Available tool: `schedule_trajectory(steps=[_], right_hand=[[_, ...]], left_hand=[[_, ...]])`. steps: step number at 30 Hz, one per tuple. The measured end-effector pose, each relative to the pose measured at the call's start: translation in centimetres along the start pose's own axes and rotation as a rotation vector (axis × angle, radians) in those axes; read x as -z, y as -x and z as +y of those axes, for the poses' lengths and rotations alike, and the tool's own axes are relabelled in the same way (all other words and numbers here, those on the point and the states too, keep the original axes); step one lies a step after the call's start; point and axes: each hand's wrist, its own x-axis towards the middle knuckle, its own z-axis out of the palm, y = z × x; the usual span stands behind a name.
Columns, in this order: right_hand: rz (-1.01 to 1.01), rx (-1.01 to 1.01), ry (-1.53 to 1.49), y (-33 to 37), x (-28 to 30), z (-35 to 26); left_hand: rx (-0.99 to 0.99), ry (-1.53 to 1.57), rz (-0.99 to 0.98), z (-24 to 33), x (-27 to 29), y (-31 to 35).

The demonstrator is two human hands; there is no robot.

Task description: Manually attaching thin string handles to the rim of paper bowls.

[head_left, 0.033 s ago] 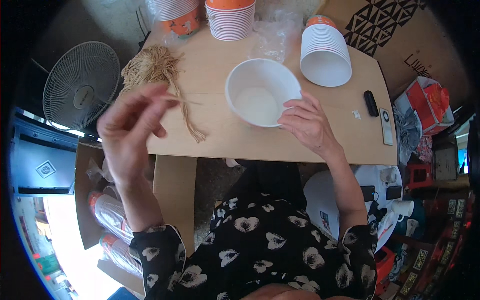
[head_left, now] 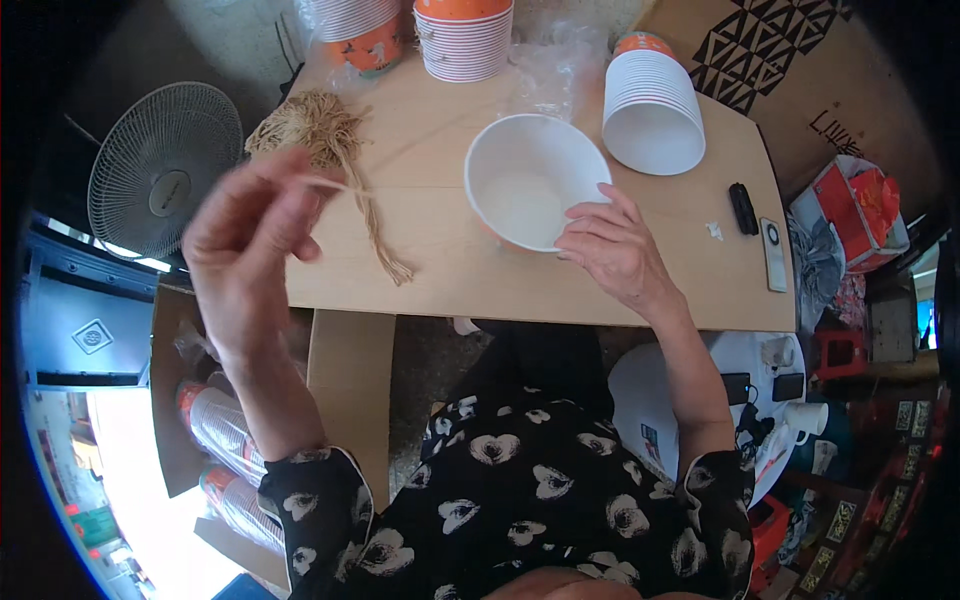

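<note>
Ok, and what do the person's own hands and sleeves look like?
The left hand and right hand are bare, with no gloves. The left sleeve and right sleeve are black and loose, printed with pale heart shapes that have dark centres, edged with thin pale trim, and end well short of the wrists.

Head view: shot from the person's head, left camera of a side-by-side pair. Table (head_left: 440, 275) is looked down on from above, far edge placed toward the top. Left hand (head_left: 245, 235) and right hand (head_left: 615, 245) are seen close up; shirt (head_left: 530, 490) is caught at the bottom. Fisheye: fan (head_left: 168, 190) and cardboard (head_left: 795, 90) are taken in toward the sides, edges bent, rim blacked out.
</note>
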Motion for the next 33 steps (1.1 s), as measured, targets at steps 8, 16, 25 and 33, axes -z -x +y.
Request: schedule_trajectory(steps=[8, 16, 25, 33], right_hand=[[-0.121, -0.039, -0.154, -2.0, 0.4, -1.2], [-0.079, -0.146, -0.151, -2.5, -0.7, -1.3], [-0.039, -0.187, -0.154, -3.0, -1.9, -1.6], [-0.054, -0.243, -0.16, -3.2, -2.1, -2.2]], left_hand=[[-0.311, 0.612, -0.089, 1.9, 1.3, -5.7], [-0.145, -0.019, 0.002, 0.9, -4.8, 0.5], [0.009, -0.326, -0.015, -9.1, -10.5, 6.7], [0.163, -0.137, 0.09, -13.1, -13.2, 8.1]])
